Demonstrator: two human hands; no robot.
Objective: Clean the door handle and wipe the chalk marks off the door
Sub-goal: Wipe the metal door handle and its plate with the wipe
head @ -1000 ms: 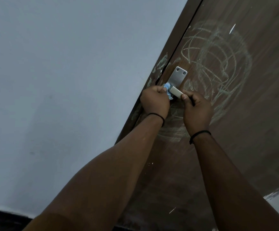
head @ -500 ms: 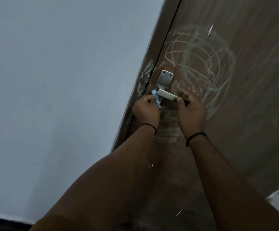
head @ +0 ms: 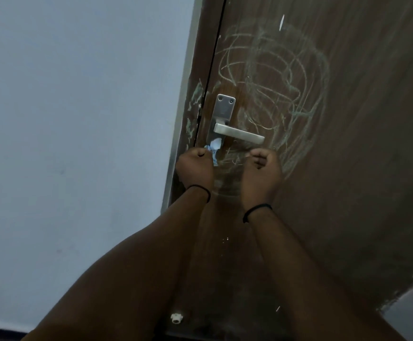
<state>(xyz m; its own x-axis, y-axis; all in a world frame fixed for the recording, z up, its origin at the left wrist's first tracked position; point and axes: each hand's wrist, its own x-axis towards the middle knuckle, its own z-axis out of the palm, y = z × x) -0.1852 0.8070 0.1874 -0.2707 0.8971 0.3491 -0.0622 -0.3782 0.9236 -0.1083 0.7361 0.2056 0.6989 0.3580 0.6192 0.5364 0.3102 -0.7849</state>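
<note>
Brown door (head: 348, 168) with chalk marks (head: 274, 77); at six o'clock of the handle (head: 238, 135), left hand (head: 195, 168) pinches a cloth (head: 214, 147), right hand (head: 262, 168) fisted, apparently empty.

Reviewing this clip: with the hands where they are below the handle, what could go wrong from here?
The cloth in the left hand is a small crumpled scrap; wiping the wide chalk marks with it may smear them rather than lift them. The right hand is curled below the door handle, holding nothing, so the unlatched-looking door could swing under wiping pressure.
</note>
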